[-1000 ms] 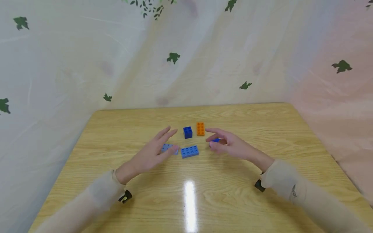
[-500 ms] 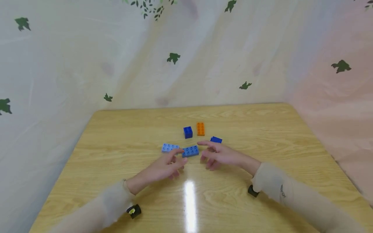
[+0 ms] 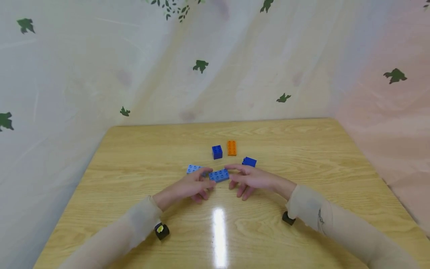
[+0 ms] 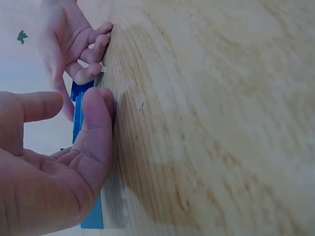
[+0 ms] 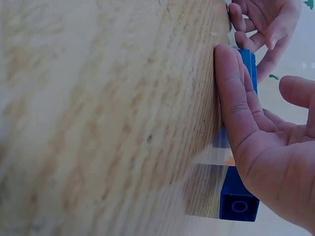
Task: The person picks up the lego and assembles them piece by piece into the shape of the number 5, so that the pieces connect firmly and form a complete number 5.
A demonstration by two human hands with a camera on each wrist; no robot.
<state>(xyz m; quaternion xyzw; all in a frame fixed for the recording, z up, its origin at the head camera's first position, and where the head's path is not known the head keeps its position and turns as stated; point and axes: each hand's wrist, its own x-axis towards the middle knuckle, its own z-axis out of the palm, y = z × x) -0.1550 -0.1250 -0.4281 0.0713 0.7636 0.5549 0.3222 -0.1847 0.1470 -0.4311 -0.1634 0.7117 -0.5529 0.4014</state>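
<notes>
Closest in: two pale sleeves over the tabletop, black wrist unit under the left cuff.

Left hand: fingers loosely bent, thumb spread off the index, nothing gripped. Index and thumb straddle the left end of the mid-blue brick. Right hand: fingers relaxed and fanned, no hold, index by the brick's far right corner. Contact either side: can't tell.

Brick sits flat between the hands, studs up. I'd close on both short ends together, fingers low on the walls, pressure matched; a lopsided push would likely spin it.

Watch the light-blue brick, just beyond the left index, easy to nudge. Same with the dark-blue brick on its side behind the right hand.

Farther: square dark-blue brick, then orange brick, flat, near it. Leaf-print cloth behind.
</notes>
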